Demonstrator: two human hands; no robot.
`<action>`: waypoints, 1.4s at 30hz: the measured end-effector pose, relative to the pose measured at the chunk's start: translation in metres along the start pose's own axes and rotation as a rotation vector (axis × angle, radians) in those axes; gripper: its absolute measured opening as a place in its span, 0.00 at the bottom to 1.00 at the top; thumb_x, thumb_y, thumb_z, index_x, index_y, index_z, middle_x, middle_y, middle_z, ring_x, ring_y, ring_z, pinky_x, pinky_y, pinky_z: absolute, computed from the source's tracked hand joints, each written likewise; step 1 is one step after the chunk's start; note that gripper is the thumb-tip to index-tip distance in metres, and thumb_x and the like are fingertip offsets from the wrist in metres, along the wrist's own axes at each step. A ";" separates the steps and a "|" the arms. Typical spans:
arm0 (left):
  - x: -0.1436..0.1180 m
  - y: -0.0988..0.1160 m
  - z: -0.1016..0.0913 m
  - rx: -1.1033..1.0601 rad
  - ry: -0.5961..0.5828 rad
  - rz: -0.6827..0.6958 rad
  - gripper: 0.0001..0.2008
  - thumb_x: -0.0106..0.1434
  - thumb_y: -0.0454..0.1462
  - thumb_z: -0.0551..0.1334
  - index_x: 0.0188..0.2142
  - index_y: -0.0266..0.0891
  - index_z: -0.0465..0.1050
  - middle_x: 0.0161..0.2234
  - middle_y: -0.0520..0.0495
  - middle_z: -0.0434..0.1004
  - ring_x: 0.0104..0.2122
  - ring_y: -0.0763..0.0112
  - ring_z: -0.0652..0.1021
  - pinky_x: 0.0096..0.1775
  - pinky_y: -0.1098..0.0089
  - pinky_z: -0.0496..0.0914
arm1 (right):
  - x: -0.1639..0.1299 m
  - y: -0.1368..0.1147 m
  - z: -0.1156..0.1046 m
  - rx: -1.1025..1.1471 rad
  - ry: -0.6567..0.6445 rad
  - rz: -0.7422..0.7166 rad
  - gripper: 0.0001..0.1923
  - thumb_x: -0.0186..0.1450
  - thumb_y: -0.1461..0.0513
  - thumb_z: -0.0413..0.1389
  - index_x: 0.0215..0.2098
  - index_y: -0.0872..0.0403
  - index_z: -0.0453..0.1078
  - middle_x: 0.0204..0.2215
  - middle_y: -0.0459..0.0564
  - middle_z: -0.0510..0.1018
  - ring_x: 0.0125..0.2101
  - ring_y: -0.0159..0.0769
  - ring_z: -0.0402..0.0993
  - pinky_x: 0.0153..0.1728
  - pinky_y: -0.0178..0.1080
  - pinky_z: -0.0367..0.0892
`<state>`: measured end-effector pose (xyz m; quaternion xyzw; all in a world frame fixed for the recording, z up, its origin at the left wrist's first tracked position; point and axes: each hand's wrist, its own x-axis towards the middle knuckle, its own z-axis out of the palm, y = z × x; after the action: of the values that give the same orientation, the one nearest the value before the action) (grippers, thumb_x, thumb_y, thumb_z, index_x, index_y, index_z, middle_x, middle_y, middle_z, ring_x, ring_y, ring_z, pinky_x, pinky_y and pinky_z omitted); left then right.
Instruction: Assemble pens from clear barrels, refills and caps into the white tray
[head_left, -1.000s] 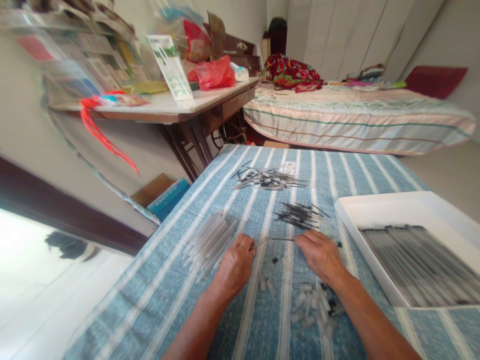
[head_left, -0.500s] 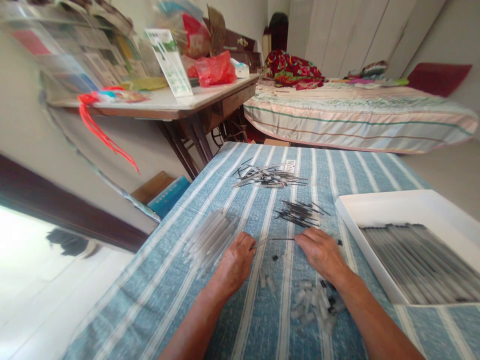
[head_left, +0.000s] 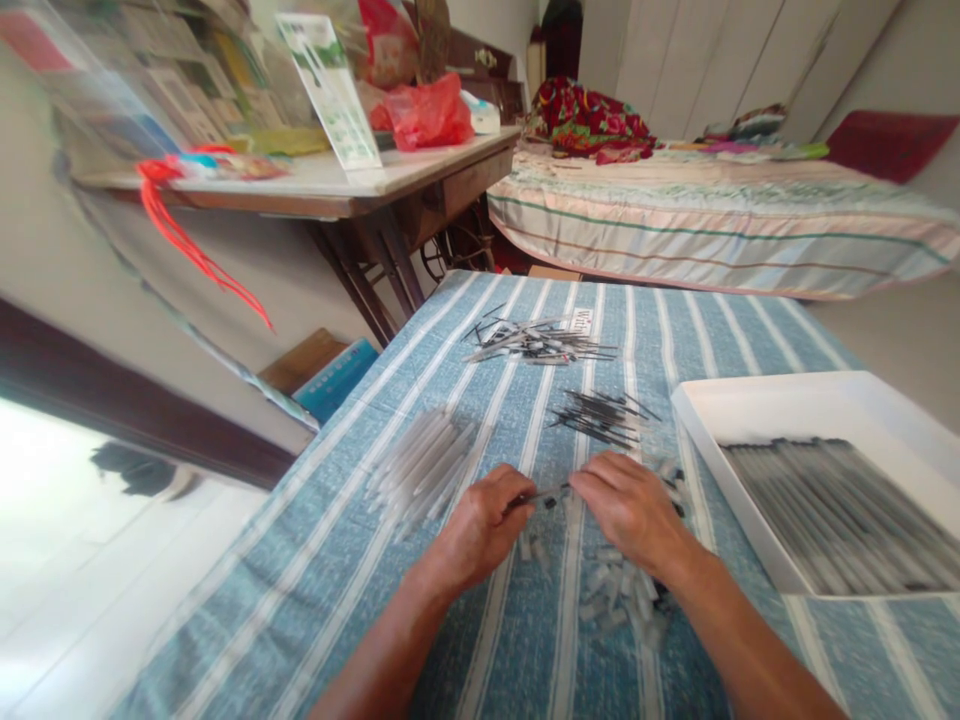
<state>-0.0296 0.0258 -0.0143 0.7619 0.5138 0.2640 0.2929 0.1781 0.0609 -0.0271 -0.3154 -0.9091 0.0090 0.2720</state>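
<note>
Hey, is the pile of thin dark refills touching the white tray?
Apart. The head view shows a strip of striped cloth between the refill pile and the left rim of the tray.

left hand (head_left: 480,525): bare, no sleeve | right hand (head_left: 634,510): bare, no sleeve

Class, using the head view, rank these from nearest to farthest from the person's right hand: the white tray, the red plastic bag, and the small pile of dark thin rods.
From the right hand:
1. Pile of dark thin rods, just beyond the hand on the striped cloth.
2. White tray, off to the right on the same table.
3. Red plastic bag, far back left on the wooden table.
</note>
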 end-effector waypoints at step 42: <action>-0.003 0.002 0.004 -0.164 0.100 -0.067 0.04 0.59 0.34 0.57 0.32 0.38 0.71 0.28 0.50 0.70 0.29 0.73 0.71 0.33 0.73 0.65 | 0.005 0.001 -0.010 0.259 0.002 0.103 0.10 0.67 0.65 0.46 0.34 0.54 0.68 0.24 0.48 0.71 0.27 0.32 0.68 0.28 0.33 0.63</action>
<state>-0.0262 0.0216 -0.0159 0.7035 0.5297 0.3331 0.3370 0.1808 0.0631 -0.0160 -0.3241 -0.8826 0.1399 0.3105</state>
